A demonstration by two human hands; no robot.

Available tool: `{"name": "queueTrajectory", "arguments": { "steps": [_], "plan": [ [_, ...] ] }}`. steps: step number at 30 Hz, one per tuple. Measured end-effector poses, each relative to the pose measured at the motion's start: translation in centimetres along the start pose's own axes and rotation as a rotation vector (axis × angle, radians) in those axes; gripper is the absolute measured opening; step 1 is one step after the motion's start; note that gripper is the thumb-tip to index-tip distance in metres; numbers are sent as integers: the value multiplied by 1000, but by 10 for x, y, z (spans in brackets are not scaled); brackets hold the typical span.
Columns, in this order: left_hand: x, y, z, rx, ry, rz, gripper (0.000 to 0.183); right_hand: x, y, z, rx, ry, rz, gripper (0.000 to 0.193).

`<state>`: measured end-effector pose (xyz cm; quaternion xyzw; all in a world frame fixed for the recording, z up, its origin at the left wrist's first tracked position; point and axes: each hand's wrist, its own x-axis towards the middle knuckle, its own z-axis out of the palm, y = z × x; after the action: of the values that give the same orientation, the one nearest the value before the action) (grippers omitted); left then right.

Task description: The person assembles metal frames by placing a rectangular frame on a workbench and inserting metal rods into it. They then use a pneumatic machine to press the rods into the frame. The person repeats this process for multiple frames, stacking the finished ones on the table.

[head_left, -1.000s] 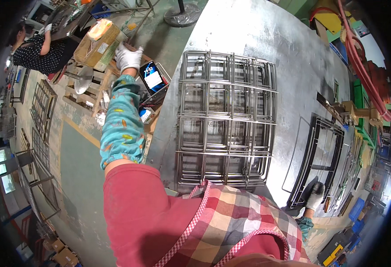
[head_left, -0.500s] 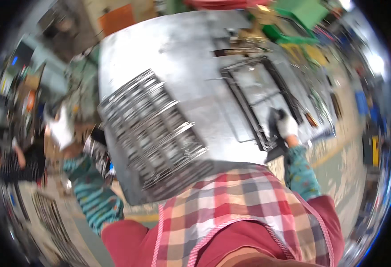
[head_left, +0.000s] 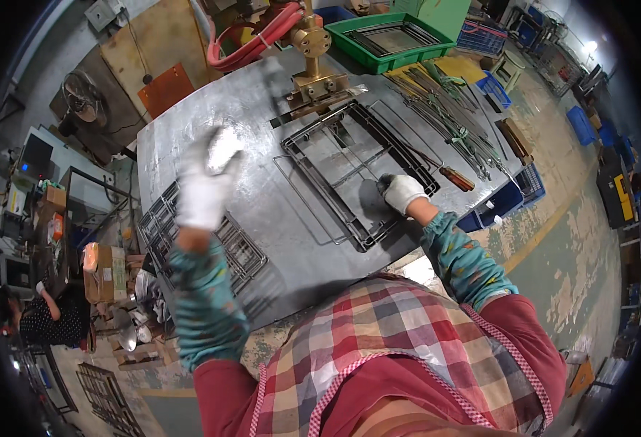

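My left hand (head_left: 205,191), in a white glove with dark fingertips, is raised over the left part of the metal table (head_left: 276,211). It is blurred, but the thumb stands apart from the fingers and nothing shows in it. Below it lies a stack of wire grid racks (head_left: 241,251), partly covered by my arm. My right hand (head_left: 403,195), gloved too, has curled fingers closed at the inner right side of a black rectangular wire frame (head_left: 335,200), by its crossbar. Its fingertips are partly hidden. A thin wire loop (head_left: 298,197) sticks out left of the frame.
A brass-coloured clamp fixture (head_left: 311,80) with red hoses (head_left: 255,40) stands at the far edge. Beyond the frame lie a screwdriver (head_left: 457,178) and several metal rods (head_left: 444,109). A green tray (head_left: 389,40) sits behind, a blue bin (head_left: 506,200) at right.
My left hand has swung from beyond the table's left side to above the table. The view has turned, and both racks and frame appear shifted left. My right hand stays at the frame.
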<state>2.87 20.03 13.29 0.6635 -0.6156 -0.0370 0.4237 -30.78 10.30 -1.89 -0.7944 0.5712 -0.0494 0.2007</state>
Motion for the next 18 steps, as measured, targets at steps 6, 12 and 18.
{"name": "queueTrajectory", "arguments": {
  "steps": [6, 12, 18],
  "plan": [
    [-4, 15, 147, 272, -498, -2, 52, 20, 2, 5, 81, -101, -105, 28],
    [-12, -1, 246, 599, -566, 148, 53, 29, 10, -23, 136, -324, -131, 40],
    [-22, -4, 264, 582, -496, 89, 50, 35, 48, -9, 149, -272, -299, 34]
  ]
}}
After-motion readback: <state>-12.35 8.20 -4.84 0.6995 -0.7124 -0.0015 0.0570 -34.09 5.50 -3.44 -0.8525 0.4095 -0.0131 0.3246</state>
